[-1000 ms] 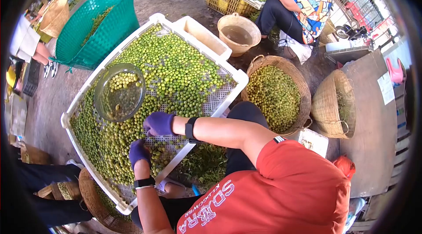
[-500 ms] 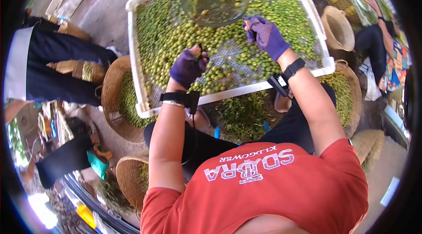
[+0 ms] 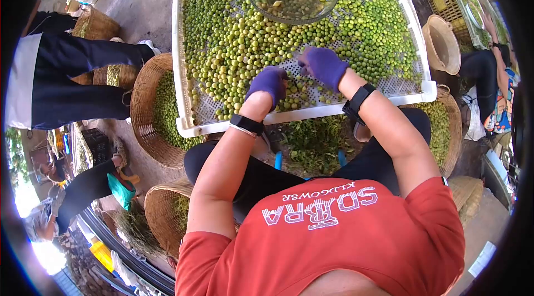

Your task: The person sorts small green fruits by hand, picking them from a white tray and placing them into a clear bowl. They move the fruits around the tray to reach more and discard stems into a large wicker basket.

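Note:
Small round green fruits (image 3: 239, 45) cover most of a white perforated tray (image 3: 303, 111) in front of me. My left hand (image 3: 268, 85), in a purple fingerless glove, is closed over the tray's near part; a small dark bit shows by its fingers, too small to name. To its right, my right hand (image 3: 324, 68), gloved alike, bends down close to the fruits with fingers curled together; what it holds is hidden. A clear glass bowl (image 3: 255, 4) rests on the fruits at the far side, with liquid and several pale yellowish fruits in it.
Wicker baskets of green fruits stand left (image 3: 146, 123) and right (image 3: 453, 129) of the tray. Cut leafy sprigs (image 3: 317, 143) lie between my legs. A person in dark trousers (image 3: 83, 68) stands at left; another person's arm (image 3: 495, 45) reaches over trays at right.
Both hands have come down and nearer each other, over the tray's near part. My right hand has moved away from the glass bowl. The whole view has shifted slightly.

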`<state>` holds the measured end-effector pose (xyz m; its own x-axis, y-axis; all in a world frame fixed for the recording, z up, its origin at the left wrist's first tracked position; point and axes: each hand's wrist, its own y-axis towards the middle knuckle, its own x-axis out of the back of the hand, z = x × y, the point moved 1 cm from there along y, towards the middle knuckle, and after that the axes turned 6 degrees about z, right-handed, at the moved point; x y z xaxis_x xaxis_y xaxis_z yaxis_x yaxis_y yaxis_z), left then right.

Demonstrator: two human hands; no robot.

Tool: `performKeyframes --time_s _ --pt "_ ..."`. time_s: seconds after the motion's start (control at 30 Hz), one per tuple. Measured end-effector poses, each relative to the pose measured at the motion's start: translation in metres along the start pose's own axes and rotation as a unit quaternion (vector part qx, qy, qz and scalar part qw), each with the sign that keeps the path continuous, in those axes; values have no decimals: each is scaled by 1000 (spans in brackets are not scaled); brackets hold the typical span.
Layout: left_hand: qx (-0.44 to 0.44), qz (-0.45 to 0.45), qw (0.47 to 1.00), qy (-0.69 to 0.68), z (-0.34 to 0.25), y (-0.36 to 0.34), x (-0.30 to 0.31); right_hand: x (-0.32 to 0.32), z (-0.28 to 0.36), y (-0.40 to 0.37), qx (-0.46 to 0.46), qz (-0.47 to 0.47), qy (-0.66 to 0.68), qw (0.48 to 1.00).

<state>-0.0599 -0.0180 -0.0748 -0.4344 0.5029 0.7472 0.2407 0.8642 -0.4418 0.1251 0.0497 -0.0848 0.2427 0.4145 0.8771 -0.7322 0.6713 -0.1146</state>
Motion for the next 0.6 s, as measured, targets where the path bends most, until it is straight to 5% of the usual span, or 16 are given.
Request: performKeyframes --time_s 0.13,0.4,0.6 --pt "24 -57 997 36 -7 -5 -3 40 -30 -15 -87 -110 148 979" --pt "87 -122 977 -154 11 0 23 24 -26 -44 -41 -11 -41 998" --pt "103 -28 974 -200 11 -21 33 14 -7 -42 -37 2 -146 989"
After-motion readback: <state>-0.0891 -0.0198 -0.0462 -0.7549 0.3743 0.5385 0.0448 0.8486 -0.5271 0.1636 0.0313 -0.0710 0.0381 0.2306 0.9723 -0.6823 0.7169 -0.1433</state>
